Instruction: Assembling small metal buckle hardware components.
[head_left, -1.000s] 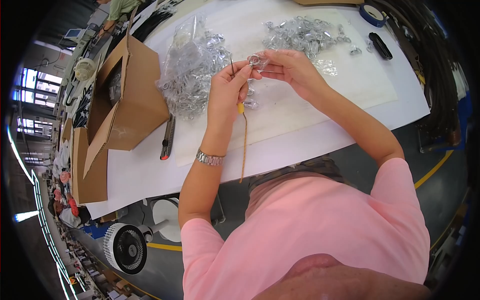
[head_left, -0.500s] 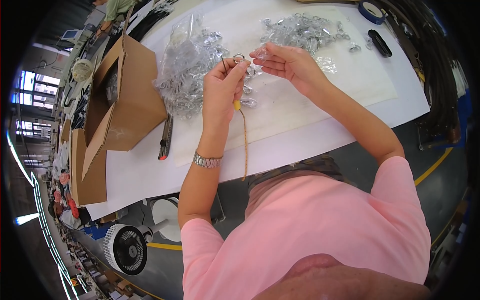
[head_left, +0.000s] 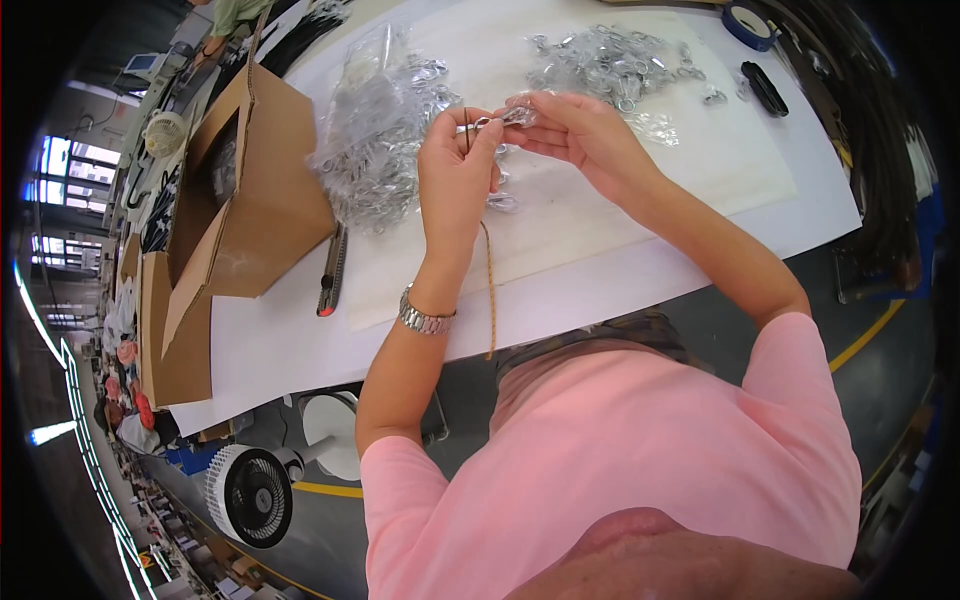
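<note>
I count two heaps of bagged metal rings on the worktop (head_left: 640, 270), two cardboard boxes (head_left: 260, 200) at left and one black cutter (head_left: 331, 272). My left hand (head_left: 455, 180) pinches shut on a thin brown cord (head_left: 489, 290) that hangs over the worktop edge. My right hand (head_left: 585, 130) closes its grip on a small shiny ring (head_left: 490, 122), held between both hands above the sheet.

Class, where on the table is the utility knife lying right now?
In the head view, the utility knife lies left of the left hand, between the cardboard box and the pale mat.

Both hands (head_left: 520, 140) pinch a small metal ring (head_left: 483, 123) (cord (head_left: 489, 290) dangling).
</note>
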